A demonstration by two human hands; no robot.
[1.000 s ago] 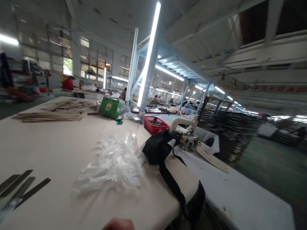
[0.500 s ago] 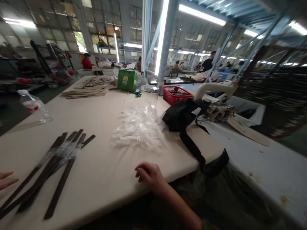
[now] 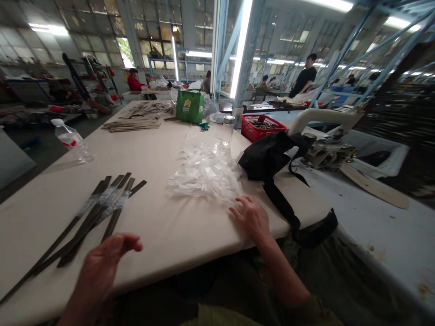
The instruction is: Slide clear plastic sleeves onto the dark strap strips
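My right hand (image 3: 251, 218) is palm down over the table, fingers loosely spread at the near right edge of a heap of clear plastic strips (image 3: 205, 174). Nothing shows in its grasp, and I cannot tell whether the fingertips touch the plastic. My left hand (image 3: 103, 262) is half curled in the air near the table's front edge, with nothing visible in it. Behind it lie several dark brown strips (image 3: 83, 228), crossed in bundles. Greyish wrapping (image 3: 108, 197) binds them near their far ends.
A clear bottle (image 3: 72, 141) leans at the left. Light strips (image 3: 132, 124), a green bag (image 3: 189, 106), a lidded jar (image 3: 228, 131) and a red basket (image 3: 260, 131) line the back. Black fabric (image 3: 268, 156) hangs over the right edge, beside a sewing machine (image 3: 329, 151).
My right hand has moved right and forward to the edge of the plastic heap. My left hand has come in from the far left, in front of the brown strips. The view has shifted.
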